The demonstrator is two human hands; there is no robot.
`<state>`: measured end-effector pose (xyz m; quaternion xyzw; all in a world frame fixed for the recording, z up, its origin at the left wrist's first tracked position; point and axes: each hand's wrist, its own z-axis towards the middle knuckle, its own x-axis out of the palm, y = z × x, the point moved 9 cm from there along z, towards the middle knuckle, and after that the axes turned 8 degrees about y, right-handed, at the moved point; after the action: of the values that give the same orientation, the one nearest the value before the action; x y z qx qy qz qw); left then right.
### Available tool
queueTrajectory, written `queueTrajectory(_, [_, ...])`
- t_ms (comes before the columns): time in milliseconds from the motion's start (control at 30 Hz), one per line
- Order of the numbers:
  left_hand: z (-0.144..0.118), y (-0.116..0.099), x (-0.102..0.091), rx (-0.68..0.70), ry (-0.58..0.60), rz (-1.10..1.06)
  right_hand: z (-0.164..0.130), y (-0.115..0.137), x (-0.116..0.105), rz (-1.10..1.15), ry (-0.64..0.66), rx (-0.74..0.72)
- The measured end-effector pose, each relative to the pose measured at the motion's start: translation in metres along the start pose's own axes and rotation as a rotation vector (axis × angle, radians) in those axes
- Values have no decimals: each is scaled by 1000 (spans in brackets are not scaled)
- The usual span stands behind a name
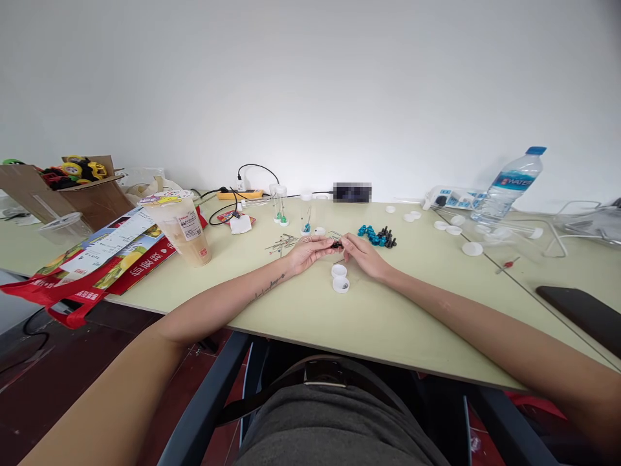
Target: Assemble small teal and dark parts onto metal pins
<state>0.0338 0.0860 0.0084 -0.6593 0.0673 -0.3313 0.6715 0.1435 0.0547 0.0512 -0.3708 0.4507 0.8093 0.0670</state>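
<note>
1. Grey knit fabric over the person's lap, with a dark belt and metal buckle (317,378), lies closest, below the table's edge.
2. Both bare forearms reach forward over the smooth, pale yellow-green table (301,310); the left one carries a thin line of tattooed script.
3. Two small round white caps (340,278) sit just in front of the hands, the nearer one holding something dark.
4. Left hand (310,251) and right hand (361,254) meet fingertip to fingertip, both pinched narrow on a small black part (336,244) held between them just above the table; it is too small to tell its shape or which way it points.
5. Thin metal pins (282,244) lie scattered just left of the hands.
6. Glossy blue and black knobbly pieces (377,236) form a heap just beyond the right hand.
7. Clear upright tubes (279,204) stand farther back.
8. Off left stands a plastic cup (182,226) of milky tan drink; far right, a clear water bottle (507,184) with a blue cap.
</note>
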Motion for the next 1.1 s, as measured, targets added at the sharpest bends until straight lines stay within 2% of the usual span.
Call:
queueTrajectory(133, [0,0,2,-4,5,-39,1,-3,3,-23,36,11])
queueTrajectory(300, [-1,-3,5,19,19,-54,1,-2,-1,82,-17,-12])
queueTrajectory(533, [1,-1,5,4,55,-72,1,-4,1,-34,20,14])
queueTrajectory(733, [1,-2,3,15,43,-84,-1,1,-11,-1,-115,-29])
queueTrajectory(933, [2,0,3,-3,35,-65,1,-2,-7,-68,-61,-13])
queueTrajectory(1100, [2,-2,3,19,51,-78,-2,1,-11,13,-135,-19])
